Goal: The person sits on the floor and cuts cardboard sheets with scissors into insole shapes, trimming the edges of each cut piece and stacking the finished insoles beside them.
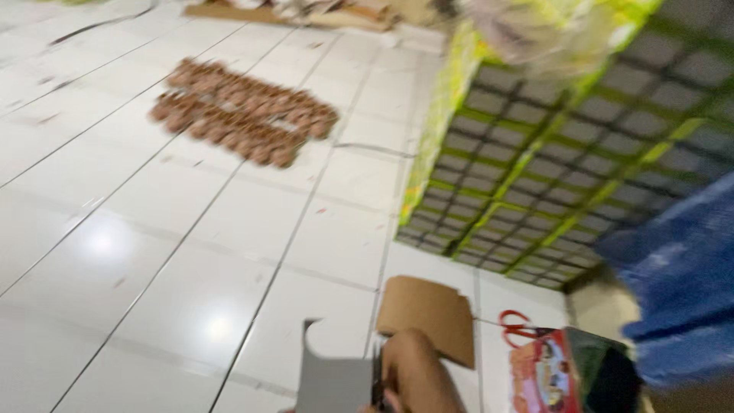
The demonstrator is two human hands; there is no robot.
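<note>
White floor tiles (pixel 176 252) are stretching away while one hand (pixel 413 375), left or right I cannot tell, is gripping a grey card piece (pixel 334 378) at the frame's bottom edge, its long axis standing upright, brown cardboard (pixel 428 313) lying just behind it.

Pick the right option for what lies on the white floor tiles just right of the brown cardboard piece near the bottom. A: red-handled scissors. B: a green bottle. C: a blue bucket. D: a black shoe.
A: the red-handled scissors lie on the floor beside the brown cardboard piece, next to a colourful printed box.
</note>
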